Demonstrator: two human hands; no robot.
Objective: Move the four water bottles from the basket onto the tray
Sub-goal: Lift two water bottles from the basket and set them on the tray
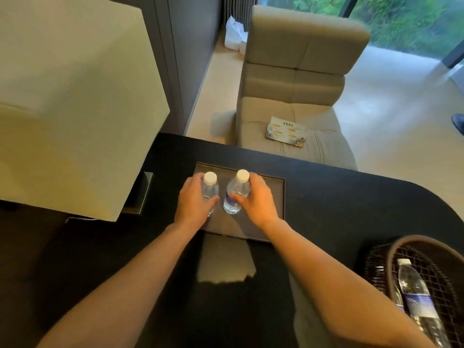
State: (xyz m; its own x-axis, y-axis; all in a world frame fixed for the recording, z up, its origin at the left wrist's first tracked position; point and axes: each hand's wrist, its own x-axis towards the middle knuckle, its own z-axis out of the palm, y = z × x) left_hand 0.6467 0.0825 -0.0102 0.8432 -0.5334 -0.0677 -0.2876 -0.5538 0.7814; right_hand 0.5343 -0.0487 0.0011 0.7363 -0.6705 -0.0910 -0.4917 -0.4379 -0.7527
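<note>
Two clear water bottles with white caps stand upright on the dark grey tray in the middle of the black table. My left hand is wrapped around the left bottle. My right hand grips the right bottle, which tilts slightly. At the lower right a dark woven basket holds two more bottles lying on their sides, one partly hidden behind my right forearm.
A large cream lampshade hangs over the table's left side. Beyond the table's far edge stands a beige padded chair with a leaflet on its seat. The table's right end is rounded.
</note>
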